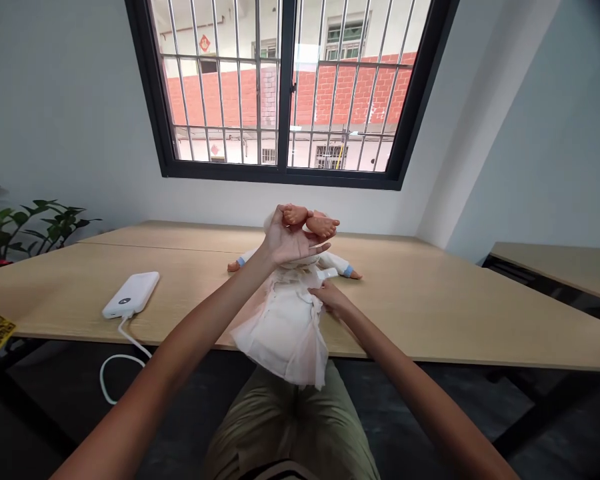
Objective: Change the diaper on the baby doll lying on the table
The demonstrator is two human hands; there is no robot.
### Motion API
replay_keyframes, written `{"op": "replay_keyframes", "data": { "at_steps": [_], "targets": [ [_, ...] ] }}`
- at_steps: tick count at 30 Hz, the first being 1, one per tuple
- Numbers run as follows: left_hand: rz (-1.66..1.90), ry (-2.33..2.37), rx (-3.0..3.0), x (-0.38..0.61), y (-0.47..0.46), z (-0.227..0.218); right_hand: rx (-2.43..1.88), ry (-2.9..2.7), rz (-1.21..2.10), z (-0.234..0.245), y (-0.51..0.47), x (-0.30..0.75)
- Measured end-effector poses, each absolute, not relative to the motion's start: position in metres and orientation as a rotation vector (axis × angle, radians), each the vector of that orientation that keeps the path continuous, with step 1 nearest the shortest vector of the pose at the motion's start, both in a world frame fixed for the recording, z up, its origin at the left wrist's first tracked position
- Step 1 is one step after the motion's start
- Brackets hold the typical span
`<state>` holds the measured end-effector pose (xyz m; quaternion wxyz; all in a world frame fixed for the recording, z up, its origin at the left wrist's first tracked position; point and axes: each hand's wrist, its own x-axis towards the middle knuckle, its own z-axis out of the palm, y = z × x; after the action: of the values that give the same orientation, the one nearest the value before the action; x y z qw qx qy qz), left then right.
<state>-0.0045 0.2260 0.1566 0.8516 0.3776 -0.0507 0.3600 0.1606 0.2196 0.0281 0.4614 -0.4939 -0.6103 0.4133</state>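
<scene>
A doll lies on the table in front of me, its two bare feet [322,225] raised toward the window and its arms spread out to both sides. My left hand [289,241] holds the doll's legs up near the feet, palm turned toward me. Below it, a white and pale pink tulle dress [285,327] spreads over the table's front edge and hangs above my lap. My right hand [330,297] pinches the dress at its upper right side, beside a small white tab [327,273]. The doll's head is mostly hidden behind the feet and my left hand.
On the left of the wooden table [405,307] lies a white power bank [132,295], its white cable [125,357] looping off the front edge. A leafy plant [25,227] stands at the far left. Behind the table is a barred window [285,170]; another table [555,267] is at right.
</scene>
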Motion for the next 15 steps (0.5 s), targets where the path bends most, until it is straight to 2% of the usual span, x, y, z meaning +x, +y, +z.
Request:
{"op": "replay_keyframes", "data": {
  "at_steps": [2,4,6,8,10,15],
  "targets": [
    [0.743,-0.12,0.808,-0.005,0.227,0.157,-1.373,-1.572,0.935,0.022,0.223,0.168],
    [0.741,-0.137,0.806,-0.004,0.228,0.159,-1.46,-1.622,0.622,0.017,0.224,0.172],
    [0.739,-0.136,0.794,-0.002,0.23,0.163,-1.383,-1.666,0.222,0.017,0.221,0.169],
    [0.728,-0.113,0.789,0.001,0.234,0.169,-1.23,-1.802,0.001,0.019,0.218,0.16],
    [0.726,-0.091,0.794,0.004,0.24,0.175,-1.147,-2.026,0.007,0.023,0.216,0.147],
    [0.728,-0.097,0.819,0.012,0.25,0.185,-1.262,-2.49,0.182,0.032,0.224,0.111]
  ]
}}
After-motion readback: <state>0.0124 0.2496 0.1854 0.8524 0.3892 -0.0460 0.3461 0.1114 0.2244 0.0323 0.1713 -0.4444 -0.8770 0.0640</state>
